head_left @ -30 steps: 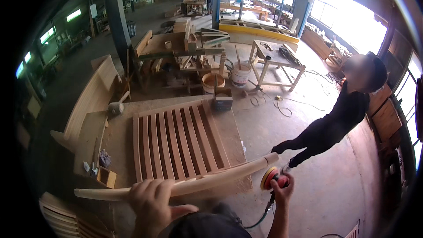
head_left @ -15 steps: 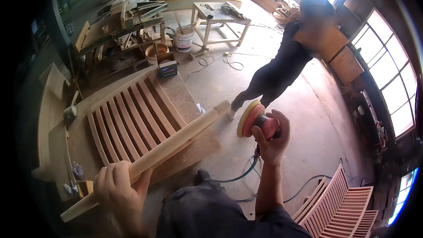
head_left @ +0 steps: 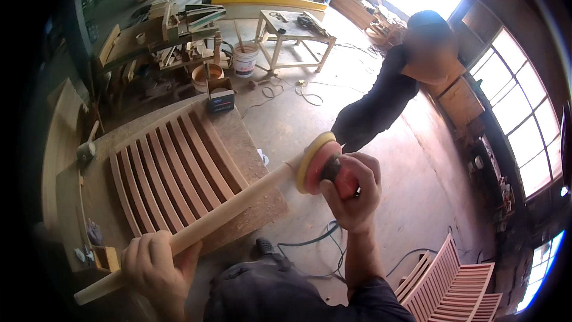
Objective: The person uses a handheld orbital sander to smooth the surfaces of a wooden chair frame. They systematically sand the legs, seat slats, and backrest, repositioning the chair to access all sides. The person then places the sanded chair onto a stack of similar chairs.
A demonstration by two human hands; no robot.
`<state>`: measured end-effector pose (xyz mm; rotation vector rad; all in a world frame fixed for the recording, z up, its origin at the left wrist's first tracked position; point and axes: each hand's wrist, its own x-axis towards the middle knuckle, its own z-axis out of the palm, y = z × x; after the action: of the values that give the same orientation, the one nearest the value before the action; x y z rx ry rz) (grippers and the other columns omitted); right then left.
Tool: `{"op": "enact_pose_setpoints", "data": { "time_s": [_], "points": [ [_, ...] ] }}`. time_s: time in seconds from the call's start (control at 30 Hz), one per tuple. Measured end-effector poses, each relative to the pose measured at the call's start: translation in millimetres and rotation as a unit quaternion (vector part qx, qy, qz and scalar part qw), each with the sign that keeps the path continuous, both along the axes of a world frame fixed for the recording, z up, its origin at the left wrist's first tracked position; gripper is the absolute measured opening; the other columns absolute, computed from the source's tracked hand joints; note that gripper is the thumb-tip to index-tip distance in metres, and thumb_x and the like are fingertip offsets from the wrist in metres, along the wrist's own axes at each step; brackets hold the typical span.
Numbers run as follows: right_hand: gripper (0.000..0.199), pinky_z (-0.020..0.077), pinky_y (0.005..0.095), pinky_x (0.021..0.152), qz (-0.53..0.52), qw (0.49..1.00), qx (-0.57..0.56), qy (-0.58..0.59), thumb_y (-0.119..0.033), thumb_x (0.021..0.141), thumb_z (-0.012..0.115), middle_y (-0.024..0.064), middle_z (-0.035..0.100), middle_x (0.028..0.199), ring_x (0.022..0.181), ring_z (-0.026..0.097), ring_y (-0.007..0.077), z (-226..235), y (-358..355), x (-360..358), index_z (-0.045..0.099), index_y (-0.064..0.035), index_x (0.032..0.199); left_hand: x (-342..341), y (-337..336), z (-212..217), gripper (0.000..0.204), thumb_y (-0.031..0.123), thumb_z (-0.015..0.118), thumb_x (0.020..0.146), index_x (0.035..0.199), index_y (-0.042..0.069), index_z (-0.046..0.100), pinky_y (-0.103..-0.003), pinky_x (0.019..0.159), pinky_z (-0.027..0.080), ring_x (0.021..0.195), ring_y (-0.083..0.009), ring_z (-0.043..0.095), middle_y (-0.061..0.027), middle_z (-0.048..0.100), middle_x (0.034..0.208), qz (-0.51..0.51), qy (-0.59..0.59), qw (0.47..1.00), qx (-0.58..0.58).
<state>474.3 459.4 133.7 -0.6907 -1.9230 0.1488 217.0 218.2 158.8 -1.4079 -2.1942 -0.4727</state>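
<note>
My left hand [head_left: 158,268] is wrapped round a long pale wooden pole [head_left: 235,206], which slants from lower left up to the middle of the view. In my right hand [head_left: 358,203] is a red orbital sander [head_left: 325,167] with a yellow rimmed pad. The pad stands on edge against the far end of the pole and covers its tip; whether it presses on the wood I cannot tell. Below and behind the pole lies a slatted wooden panel [head_left: 170,170] on a workbench board [head_left: 250,149].
A wooden mallet [head_left: 87,150] and a small dark box [head_left: 220,96] rest on the bench. A person [head_left: 381,98] in dark clothes stands ahead to the right. A green hose [head_left: 307,242] loops over the floor. Slatted bench frames [head_left: 447,283] stand at lower right.
The sander has moved left and up from beside the pole's end onto it. My view has shifted slightly; the person ahead is leaning more. My left hand keeps its hold.
</note>
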Motion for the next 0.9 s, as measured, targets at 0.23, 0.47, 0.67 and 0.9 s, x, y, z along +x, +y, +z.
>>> {"op": "enact_pose_setpoints", "data": {
  "time_s": [0.23,0.47,0.67,0.9],
  "points": [
    [0.043,0.0603,0.0389,0.074,0.071,0.976,0.009,-0.206,-0.013,0.075,0.091,0.0093,0.063,0.117,0.088,0.072,0.029,74,2,-9,0.073,-0.0152,0.114,2,6,0,0.055,0.061,0.077,0.09,0.091,0.008,0.061,-0.044,0.065,0.046,0.074,-0.0288,0.061,-0.008,0.058,0.08,-0.017,-0.004,1.0,0.0],
    [0.033,0.0608,0.0412,0.079,0.232,0.834,-0.113,-0.487,-0.03,0.088,0.083,0.0119,0.073,0.109,0.09,0.076,0.0295,152,56,-75,0.075,-0.0124,0.115,0,6,-5,0.053,0.06,0.076,0.091,0.092,0.009,0.063,-0.044,0.065,0.046,0.073,-0.0278,0.061,-0.0074,0.06,0.081,-0.016,0.012,1.0,0.012],
    [0.043,0.0599,0.0345,0.072,0.286,0.581,-0.254,-0.718,-0.041,0.089,0.079,0.009,0.074,0.103,0.087,0.072,0.0188,163,86,-187,0.075,-0.0101,0.118,3,4,-4,0.05,0.06,0.077,0.09,0.094,0.012,0.065,-0.045,0.07,0.046,0.074,-0.0272,0.063,-0.0061,0.063,0.081,0.009,-0.003,1.0,0.023],
    [0.041,0.0581,0.0343,0.062,0.251,0.552,-0.304,-0.735,-0.04,0.088,0.079,0.0069,0.073,0.092,0.078,0.07,0.0171,125,97,-207,0.075,-0.0071,0.112,3,7,-2,0.046,0.057,0.076,0.091,0.092,0.013,0.062,-0.044,0.067,0.044,0.073,-0.0266,0.062,-0.0025,0.059,0.076,0.004,-0.01,1.0,0.022]
  ]
}}
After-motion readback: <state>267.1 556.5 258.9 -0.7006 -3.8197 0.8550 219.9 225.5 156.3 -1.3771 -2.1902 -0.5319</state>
